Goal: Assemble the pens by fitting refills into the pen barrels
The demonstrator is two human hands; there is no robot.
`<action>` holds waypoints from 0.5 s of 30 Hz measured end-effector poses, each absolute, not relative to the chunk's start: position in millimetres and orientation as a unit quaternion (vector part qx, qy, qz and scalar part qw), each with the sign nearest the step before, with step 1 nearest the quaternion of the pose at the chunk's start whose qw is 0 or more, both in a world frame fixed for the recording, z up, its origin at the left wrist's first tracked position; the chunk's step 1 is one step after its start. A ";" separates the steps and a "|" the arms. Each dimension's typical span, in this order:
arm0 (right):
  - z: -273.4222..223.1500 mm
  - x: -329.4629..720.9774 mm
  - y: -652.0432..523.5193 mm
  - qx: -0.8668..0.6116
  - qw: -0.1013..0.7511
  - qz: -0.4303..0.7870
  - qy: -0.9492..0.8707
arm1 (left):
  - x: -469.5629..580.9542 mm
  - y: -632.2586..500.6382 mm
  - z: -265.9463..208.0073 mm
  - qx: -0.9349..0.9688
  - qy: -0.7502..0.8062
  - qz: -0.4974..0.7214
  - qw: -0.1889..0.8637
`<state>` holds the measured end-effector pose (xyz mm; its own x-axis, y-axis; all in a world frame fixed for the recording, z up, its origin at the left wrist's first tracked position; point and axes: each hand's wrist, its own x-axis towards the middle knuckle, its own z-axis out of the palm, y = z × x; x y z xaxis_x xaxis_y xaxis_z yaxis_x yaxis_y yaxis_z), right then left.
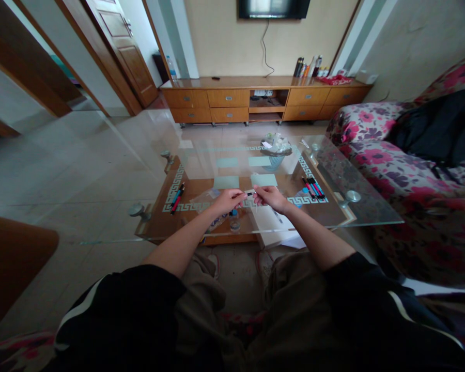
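Over the near edge of the glass table (366, 211), my two hands meet at a small black-and-white pen (250, 194). My left hand (231, 199) pinches one end of it; my right hand (269, 198) has the other end between thumb and fingers. Fine details of the pen are too small to make out. One group of pens (177, 198), red, blue and black, lies to the left of my hands. Another group of pens (313, 188) in similar colours lies to the right. Pale green rectangles (226, 182) show just beyond my hands.
Through the glass, a lower shelf shows a clear jar (234, 223) and white papers (261, 222). A filled wastebasket (274, 161) stands toward the far side. A flowered sofa (366, 121) with a black bag (437, 126) borders the right. A wooden cabinet (228, 106) stands along the wall.
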<state>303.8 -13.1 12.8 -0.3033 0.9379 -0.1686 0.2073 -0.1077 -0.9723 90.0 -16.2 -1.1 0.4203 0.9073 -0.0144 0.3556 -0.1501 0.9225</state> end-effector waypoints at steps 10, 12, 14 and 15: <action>-5.7 306.2 -6.3 -0.448 0.394 0.537 -0.596 | 90.5 -14.3 -8.9 0.651 0.463 0.321 0.508; -9.0 305.4 -3.2 -0.457 0.424 0.526 -0.578 | 90.9 -13.1 -11.5 0.626 0.469 0.334 0.526; -9.8 306.0 -0.4 -0.476 0.440 0.503 -0.572 | 90.9 -11.4 -13.3 0.601 0.470 0.354 0.540; -9.4 306.9 0.6 -0.487 0.439 0.484 -0.580 | 90.8 -10.4 -14.0 0.590 0.470 0.368 0.544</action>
